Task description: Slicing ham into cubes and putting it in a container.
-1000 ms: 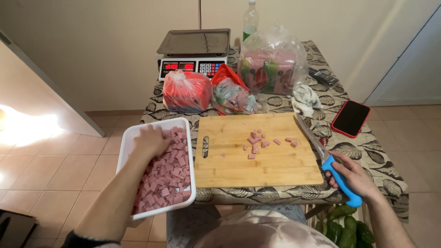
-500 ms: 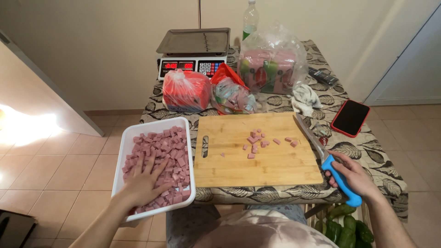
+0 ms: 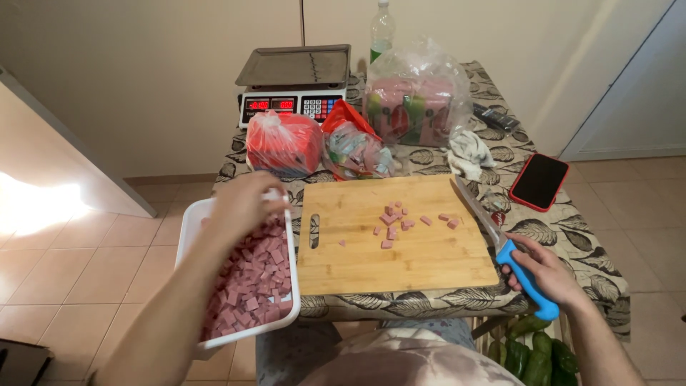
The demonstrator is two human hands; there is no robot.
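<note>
A person's left hand hovers, fingers loosely curled, over a white tray of soft, slippery pink meat cubes beside the wooden cutting board, best scooped by the handful, while the right hand wraps a blue-handled knife.

The left hand is held out ahead of the body, to the left of the wooden cutting board, level with its far half. Its back is turned up toward the camera and the fingers are curled loosely downward. The left forearm is stretched forward from the lower left, bare.

The right hand is placed just off the near right corner of the cutting board. Its fingers are wrapped in a closed fist around a handle, knuckles up. The right forearm is drawn in from the lower right, bare.
</note>
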